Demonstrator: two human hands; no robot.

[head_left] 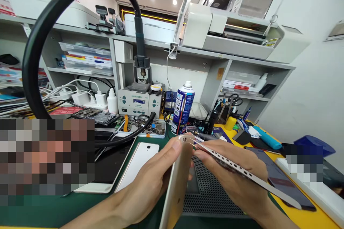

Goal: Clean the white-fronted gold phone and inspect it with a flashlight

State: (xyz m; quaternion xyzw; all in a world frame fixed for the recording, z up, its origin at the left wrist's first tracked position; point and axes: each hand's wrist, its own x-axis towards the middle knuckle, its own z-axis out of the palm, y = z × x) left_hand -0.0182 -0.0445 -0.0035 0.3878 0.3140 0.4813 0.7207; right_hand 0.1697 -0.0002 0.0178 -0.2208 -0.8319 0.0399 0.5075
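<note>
A gold phone stands on edge, its camera end up, with my left hand closed around it and the thumb near the camera. My right hand pinches perforated metal tweezers, their tips close to the phone's upper edge; whether they touch it cannot be made out. Below the hands lies a black honeycomb mat. To the left, a white phone rests on the green surface.
A blue spray can stands behind the hands. Further back are a soldering station and a tray of small parts. A thick black hose arches over the left side. A dark phone lies at the right.
</note>
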